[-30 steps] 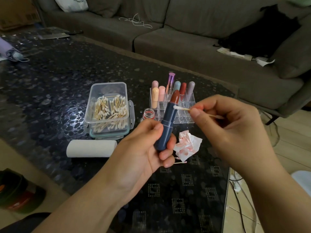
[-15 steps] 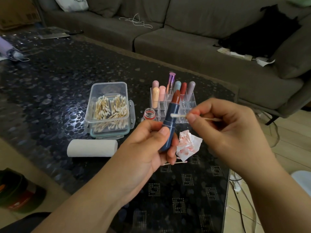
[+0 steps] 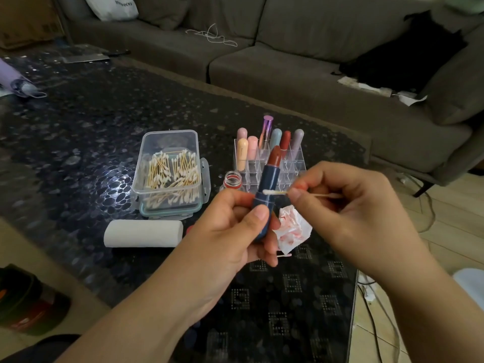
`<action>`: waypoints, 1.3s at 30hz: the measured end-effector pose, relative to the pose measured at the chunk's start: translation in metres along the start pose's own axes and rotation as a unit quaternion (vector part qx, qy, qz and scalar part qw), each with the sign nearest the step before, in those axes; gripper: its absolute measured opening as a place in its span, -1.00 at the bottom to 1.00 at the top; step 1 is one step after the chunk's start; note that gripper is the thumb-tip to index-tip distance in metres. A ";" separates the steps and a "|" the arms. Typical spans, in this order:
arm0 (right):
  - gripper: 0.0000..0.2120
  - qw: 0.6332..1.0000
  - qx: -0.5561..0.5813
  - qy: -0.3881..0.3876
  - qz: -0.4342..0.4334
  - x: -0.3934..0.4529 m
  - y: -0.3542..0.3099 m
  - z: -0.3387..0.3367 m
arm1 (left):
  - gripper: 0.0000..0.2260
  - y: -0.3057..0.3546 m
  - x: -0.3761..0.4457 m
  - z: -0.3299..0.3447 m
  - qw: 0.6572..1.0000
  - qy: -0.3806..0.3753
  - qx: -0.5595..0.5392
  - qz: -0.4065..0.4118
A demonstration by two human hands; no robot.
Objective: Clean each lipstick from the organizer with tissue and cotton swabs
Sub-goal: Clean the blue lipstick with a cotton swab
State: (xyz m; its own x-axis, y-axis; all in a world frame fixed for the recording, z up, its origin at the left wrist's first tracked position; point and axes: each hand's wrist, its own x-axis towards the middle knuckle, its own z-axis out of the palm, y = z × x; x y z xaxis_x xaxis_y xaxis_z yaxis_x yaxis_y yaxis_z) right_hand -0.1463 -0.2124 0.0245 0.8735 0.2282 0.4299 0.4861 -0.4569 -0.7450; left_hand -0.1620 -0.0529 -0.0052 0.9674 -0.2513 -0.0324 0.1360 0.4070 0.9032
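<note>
Left hand [image 3: 230, 231] gripped the open lipstick [image 3: 267, 189] upright above the desk [image 3: 78, 142], steadying it so the swab [image 3: 277, 192] pinched in the right hand [image 3: 348, 213] could wipe its barrel.

The left hand [image 3: 230, 231] covers the lower barrel of the blue lipstick [image 3: 269, 179]. That lipstick hides part of the clear organizer [image 3: 296, 163]. The crumpled tissue [image 3: 293, 231] lies partly behind the fingers. The print on the peach tube [image 3: 242, 153] is too small to read.
</note>
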 end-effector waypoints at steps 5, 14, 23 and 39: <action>-0.90 0.999 -0.004 0.050 0.004 0.002 0.000 0.000 | -0.76 0.000 0.000 0.000 1.000 -0.001 0.004 0.010; -0.92 0.999 -0.014 0.049 -0.004 0.002 0.000 0.000 | -0.71 0.002 -0.001 0.000 1.000 -0.002 -0.002 0.014; -0.94 0.998 -0.024 0.056 -0.005 0.002 0.002 -0.002 | -0.64 0.002 0.000 0.001 1.000 0.005 0.007 0.005; -0.92 0.999 -0.026 0.036 -0.009 0.003 0.001 0.000 | -0.69 0.002 0.000 -0.002 0.987 0.065 0.141 0.039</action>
State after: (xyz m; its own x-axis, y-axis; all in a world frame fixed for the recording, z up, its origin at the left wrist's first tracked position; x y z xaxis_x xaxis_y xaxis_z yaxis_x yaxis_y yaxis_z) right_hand -0.1431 -0.2119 0.0253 0.8596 0.1754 0.4800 0.4980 -0.4985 -0.7096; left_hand -0.1612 -0.0502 -0.0046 0.9942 -0.1074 0.0033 0.0135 0.1556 0.9877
